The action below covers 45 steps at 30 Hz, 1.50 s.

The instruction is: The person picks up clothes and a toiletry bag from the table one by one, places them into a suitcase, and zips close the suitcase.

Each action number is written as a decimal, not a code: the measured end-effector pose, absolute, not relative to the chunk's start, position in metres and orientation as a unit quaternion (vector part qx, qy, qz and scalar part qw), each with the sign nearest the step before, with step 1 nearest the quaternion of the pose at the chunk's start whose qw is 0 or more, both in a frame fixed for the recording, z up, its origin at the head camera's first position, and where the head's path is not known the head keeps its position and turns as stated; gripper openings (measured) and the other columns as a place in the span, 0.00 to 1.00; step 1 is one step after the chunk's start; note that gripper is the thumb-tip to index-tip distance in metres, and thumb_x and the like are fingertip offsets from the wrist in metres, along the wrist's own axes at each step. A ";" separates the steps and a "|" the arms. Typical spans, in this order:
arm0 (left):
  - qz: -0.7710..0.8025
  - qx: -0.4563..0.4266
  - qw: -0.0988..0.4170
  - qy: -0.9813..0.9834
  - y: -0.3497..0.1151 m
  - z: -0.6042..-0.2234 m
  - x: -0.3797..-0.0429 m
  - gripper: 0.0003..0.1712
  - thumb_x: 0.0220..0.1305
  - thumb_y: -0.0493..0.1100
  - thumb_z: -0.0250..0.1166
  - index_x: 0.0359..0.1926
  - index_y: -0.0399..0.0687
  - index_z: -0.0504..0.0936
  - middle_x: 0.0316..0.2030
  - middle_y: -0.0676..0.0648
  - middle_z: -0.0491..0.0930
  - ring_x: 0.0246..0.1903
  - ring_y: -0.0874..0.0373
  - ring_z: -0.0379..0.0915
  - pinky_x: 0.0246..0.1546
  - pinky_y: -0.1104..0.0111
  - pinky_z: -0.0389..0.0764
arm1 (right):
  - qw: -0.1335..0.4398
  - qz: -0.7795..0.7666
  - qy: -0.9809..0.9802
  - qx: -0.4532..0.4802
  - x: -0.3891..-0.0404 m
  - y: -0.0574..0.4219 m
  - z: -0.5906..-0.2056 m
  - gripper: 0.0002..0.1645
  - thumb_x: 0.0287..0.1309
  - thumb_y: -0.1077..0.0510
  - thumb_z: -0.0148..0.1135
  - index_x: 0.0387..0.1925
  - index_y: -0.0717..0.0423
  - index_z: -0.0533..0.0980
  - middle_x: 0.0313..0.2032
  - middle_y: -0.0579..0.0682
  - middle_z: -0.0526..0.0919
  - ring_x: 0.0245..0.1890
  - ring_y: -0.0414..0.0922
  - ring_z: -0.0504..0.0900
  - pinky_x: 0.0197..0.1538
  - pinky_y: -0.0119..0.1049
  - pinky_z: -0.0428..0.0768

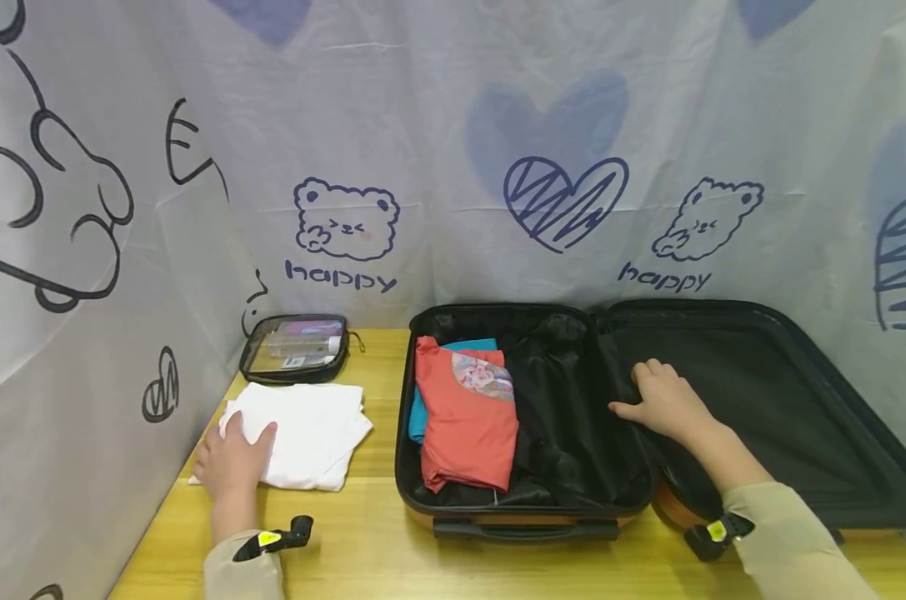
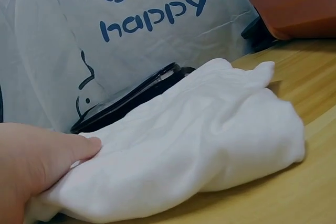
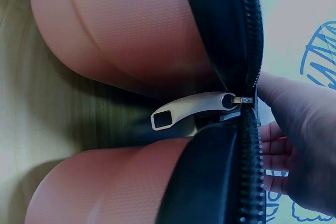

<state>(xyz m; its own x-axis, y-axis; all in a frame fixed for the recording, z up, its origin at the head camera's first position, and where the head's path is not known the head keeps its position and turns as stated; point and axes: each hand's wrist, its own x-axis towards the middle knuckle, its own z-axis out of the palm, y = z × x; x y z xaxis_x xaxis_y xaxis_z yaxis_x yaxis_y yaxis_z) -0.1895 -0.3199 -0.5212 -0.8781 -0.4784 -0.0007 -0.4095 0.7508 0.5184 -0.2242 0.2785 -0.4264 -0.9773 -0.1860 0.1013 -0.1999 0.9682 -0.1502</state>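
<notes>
A folded white cloth (image 1: 306, 433) lies on the table at the left. My left hand (image 1: 231, 458) rests on its left part with the fingers spread and the thumb apart, and the left wrist view shows the thumb against the fabric. Just right of centre is an open black-lined suitcase (image 1: 528, 510), a folded coral shirt (image 1: 468, 425) with a printed patch in its left side. Part of a teal garment (image 1: 418, 417) shows beneath the shirt. My right hand (image 1: 670, 400) is over the suitcase's hinge side, empty, its fingers loosely extended.
Behind the cloth sits a clear-topped black pouch (image 1: 293, 348) with small items inside. The suitcase lid (image 1: 753, 400) lies folded out at the right. A zipper pull (image 3: 189, 109) hangs between the two shells. A printed curtain (image 1: 437, 167) bounds the back and sides.
</notes>
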 end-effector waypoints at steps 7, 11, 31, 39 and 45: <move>-0.254 0.243 0.026 -0.936 -0.326 -0.515 -0.196 0.52 0.65 0.70 0.49 0.75 0.41 0.46 0.69 0.21 0.46 0.66 0.20 0.42 0.63 0.32 0.47 | 0.042 0.080 -0.991 0.094 -0.223 0.278 -0.427 0.31 0.51 0.41 0.68 0.38 0.65 0.71 0.34 0.57 0.71 0.34 0.53 0.69 0.36 0.48 0.71; -0.235 0.234 0.020 -0.943 -0.327 -0.510 -0.199 0.54 0.64 0.71 0.51 0.76 0.40 0.45 0.67 0.20 0.52 0.64 0.20 0.45 0.62 0.32 0.50 | 0.044 0.083 -0.991 0.092 -0.223 0.279 -0.427 0.31 0.51 0.41 0.69 0.38 0.64 0.70 0.34 0.57 0.71 0.34 0.53 0.68 0.36 0.48 0.71; -0.279 0.192 0.045 -0.940 -0.343 -0.511 -0.211 0.45 0.65 0.61 0.60 0.73 0.44 0.53 0.68 0.29 0.61 0.59 0.25 0.63 0.52 0.39 0.69 | 0.052 0.092 -0.991 0.087 -0.224 0.282 -0.429 0.30 0.51 0.42 0.69 0.37 0.64 0.69 0.34 0.58 0.70 0.35 0.53 0.68 0.37 0.48 0.70; -0.253 0.092 0.054 -0.962 -0.353 -0.507 -0.205 0.19 0.72 0.43 0.52 0.61 0.44 0.70 0.60 0.27 0.70 0.54 0.24 0.68 0.49 0.37 0.68 | 0.055 0.100 -0.989 0.092 -0.223 0.282 -0.431 0.29 0.51 0.43 0.69 0.36 0.63 0.69 0.33 0.57 0.70 0.34 0.53 0.67 0.36 0.47 0.69; -0.285 0.019 0.027 -0.958 -0.359 -0.501 -0.197 0.18 0.72 0.43 0.53 0.56 0.40 0.80 0.59 0.29 0.73 0.60 0.27 0.64 0.58 0.37 0.65 | 0.059 0.101 -0.989 0.094 -0.222 0.281 -0.433 0.29 0.51 0.43 0.69 0.36 0.64 0.69 0.34 0.58 0.70 0.34 0.53 0.68 0.36 0.48 0.69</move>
